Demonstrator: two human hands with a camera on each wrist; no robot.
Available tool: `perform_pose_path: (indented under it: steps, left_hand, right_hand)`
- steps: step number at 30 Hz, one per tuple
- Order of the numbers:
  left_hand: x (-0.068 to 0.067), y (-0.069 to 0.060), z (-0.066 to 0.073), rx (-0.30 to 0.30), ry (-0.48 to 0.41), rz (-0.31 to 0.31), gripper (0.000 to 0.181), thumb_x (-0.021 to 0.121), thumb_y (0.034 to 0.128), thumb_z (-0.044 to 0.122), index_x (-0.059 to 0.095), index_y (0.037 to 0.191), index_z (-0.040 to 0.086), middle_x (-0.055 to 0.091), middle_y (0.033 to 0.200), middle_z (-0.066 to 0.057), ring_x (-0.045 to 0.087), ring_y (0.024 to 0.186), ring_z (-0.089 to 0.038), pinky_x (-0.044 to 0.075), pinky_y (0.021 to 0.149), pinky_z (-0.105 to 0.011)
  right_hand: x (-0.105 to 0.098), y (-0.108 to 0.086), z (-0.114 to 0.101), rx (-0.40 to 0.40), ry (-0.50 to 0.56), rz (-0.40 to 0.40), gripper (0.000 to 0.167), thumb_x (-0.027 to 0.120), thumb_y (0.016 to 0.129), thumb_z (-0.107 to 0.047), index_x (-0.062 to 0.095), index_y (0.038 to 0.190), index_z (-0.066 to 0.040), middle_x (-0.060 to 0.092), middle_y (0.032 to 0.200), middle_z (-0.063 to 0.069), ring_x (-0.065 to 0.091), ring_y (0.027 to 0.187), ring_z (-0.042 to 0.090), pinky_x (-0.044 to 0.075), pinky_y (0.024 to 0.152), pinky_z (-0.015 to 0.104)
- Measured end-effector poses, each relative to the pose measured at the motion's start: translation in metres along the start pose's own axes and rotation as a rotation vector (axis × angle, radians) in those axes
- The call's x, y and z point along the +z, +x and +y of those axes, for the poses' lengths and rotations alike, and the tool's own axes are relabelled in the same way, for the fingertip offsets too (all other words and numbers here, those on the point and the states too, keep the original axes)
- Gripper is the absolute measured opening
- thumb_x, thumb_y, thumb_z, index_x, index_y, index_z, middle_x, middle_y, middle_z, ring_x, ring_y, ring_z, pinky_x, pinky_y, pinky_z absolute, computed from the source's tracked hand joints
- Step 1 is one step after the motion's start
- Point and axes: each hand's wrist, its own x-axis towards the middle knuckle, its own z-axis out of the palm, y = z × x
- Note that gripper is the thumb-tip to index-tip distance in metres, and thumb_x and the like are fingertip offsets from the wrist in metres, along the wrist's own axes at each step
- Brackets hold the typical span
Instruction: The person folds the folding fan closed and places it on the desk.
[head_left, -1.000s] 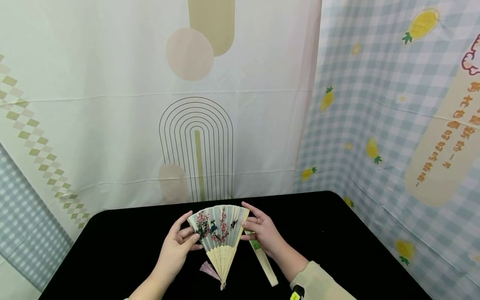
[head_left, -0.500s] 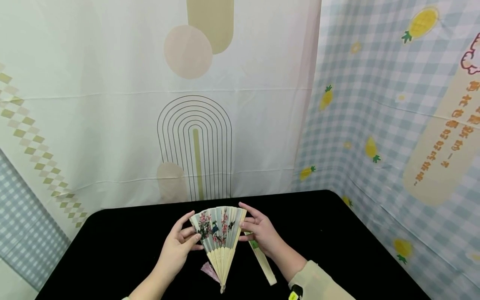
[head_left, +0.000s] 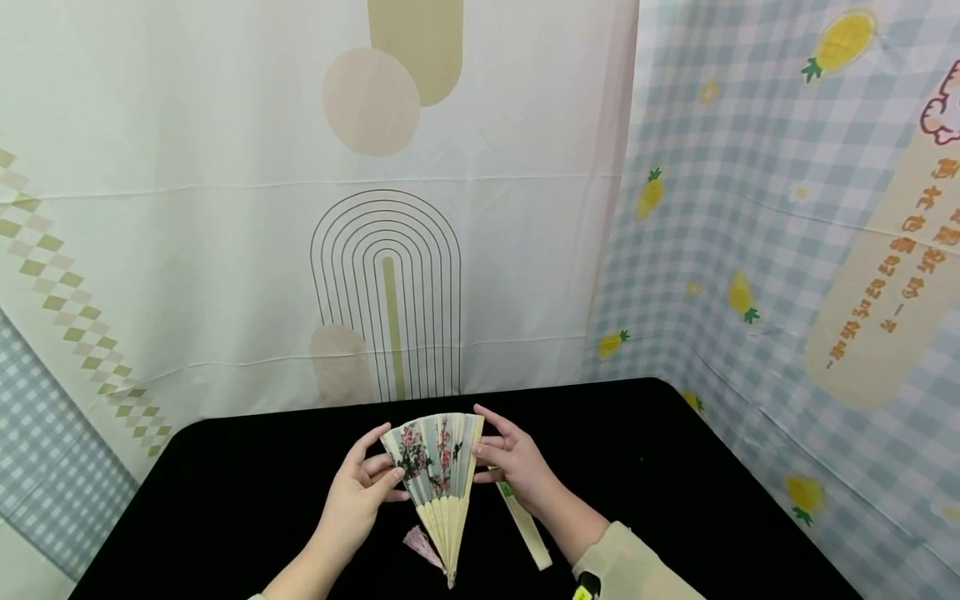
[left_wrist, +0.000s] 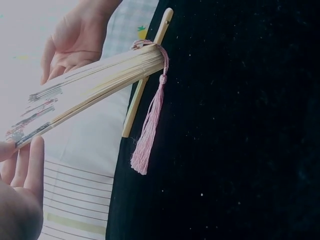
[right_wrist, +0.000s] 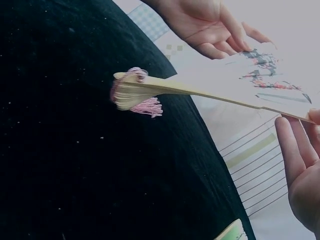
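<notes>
Between my hands a folding fan (head_left: 442,467) stands partly spread, its pale leaf printed with pink blossoms over light wooden ribs. My left hand (head_left: 356,492) pinches its left edge near the top, thumb in front. At the opposite edge my right hand (head_left: 525,467) holds the outer rib, index finger reaching up past the corner. The ribs meet at the bottom, where a pink tassel (left_wrist: 150,130) hangs from the pivot end. Behind the right hand lies a slim pale wooden piece (head_left: 528,533) with a green patch, resembling a closed fan; its upper part is hidden.
A black-covered table (head_left: 247,500) lies under both hands. Behind it hangs a pale patterned curtain (head_left: 240,292), and a blue checked curtain (head_left: 675,250) with pineapples closes the right side. A watch-like black band (head_left: 588,585) sits at the right sleeve.
My right hand has moved slightly left toward my left hand, and the fan's spread has become narrower. Both hands keep their hold. The view has shifted a little.
</notes>
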Motion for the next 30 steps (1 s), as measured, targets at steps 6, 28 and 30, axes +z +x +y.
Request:
perform_pose_path:
  steps: [6, 28, 30]
  left_hand:
    - [0.000, 0.001, -0.001, 0.017, -0.017, 0.011, 0.069, 0.060, 0.0913, -0.013, 0.035, 0.151, 0.013, 0.063, 0.115, -0.031, 0.070, 0.092, -0.020, 0.062, 0.070, -0.038]
    - [-0.001, -0.001, 0.005, -0.006, -0.016, 0.078, 0.068, 0.057, 0.0934, -0.013, 0.034, 0.151, 0.016, 0.063, 0.115, -0.027, 0.069, 0.091, -0.019, 0.062, 0.073, -0.037]
    - [-0.001, -0.001, 0.005, -0.006, -0.016, 0.078, 0.068, 0.057, 0.0933, -0.013, 0.035, 0.151, 0.016, 0.063, 0.115, -0.027, 0.069, 0.091, -0.019, 0.062, 0.073, -0.037]
  right_hand:
    - [0.006, -0.003, 0.002, -0.016, -0.028, 0.008, 0.073, 0.068, 0.094, -0.005, 0.034, 0.156, -0.021, 0.073, 0.106, 0.011, 0.071, 0.086, 0.021, 0.061, 0.067, 0.034]
    - [0.015, -0.011, 0.018, -0.029, 0.034, -0.006, 0.071, 0.071, 0.093, -0.013, 0.037, 0.154, -0.020, 0.070, 0.116, 0.014, 0.072, 0.089, 0.020, 0.062, 0.069, 0.036]
    - [0.016, -0.012, 0.019, -0.030, 0.043, 0.000, 0.070, 0.072, 0.093, -0.013, 0.038, 0.154, -0.019, 0.071, 0.115, 0.013, 0.072, 0.088, 0.019, 0.062, 0.068, 0.034]
